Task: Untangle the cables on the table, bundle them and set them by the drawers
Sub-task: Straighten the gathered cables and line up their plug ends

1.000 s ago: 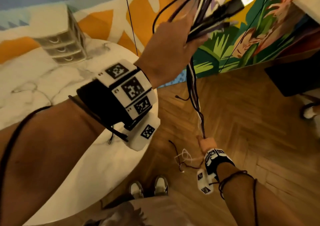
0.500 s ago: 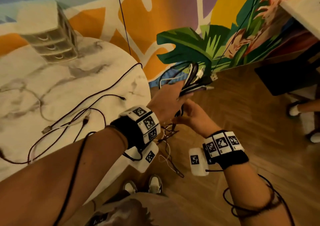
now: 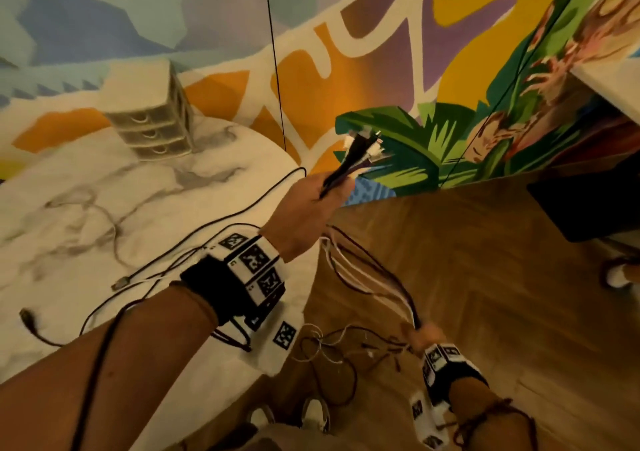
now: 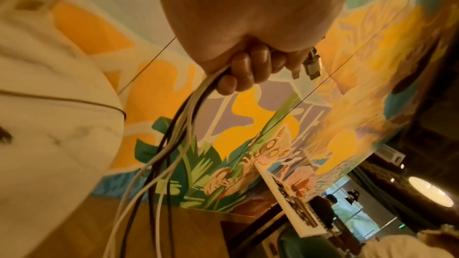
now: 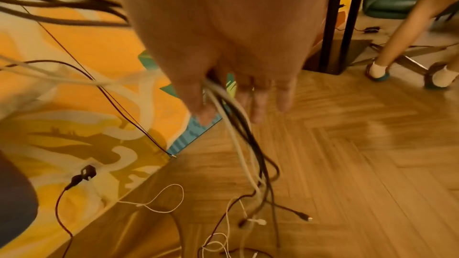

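Beyond the rim of the surface (image 3: 145, 208), over the wooden floor (image 3: 485, 277), I hold the cable bundle (image 3: 367, 277) stretched between both hands. The fingers (image 4: 248, 70) of my left hand (image 3: 304, 215) are curled tight round the bundle just below its connector ends (image 3: 363, 142), which fan out above the fist. Lower down, my right hand (image 3: 422, 334) grips the same strands: in the right wrist view the thumb and fingers (image 5: 258, 103) close round white and dark cables, and the tails (image 5: 248, 213) hang to the floor in loose loops.

The step in hand, as I judge it, is combing the strands straight. To do it well:

1. Keep the left grip firm so the connectors stay level.
2. Let the right fingers slide down the strands with light pressure, not a hard pull; a snag would tighten into a knot.
3. Lift the tails off the floor before coiling.

More cables (image 3: 166, 260) lie loose on the surface and need gathering too. The drawers (image 3: 152, 121) stand at its far side, well apart from the bundle.
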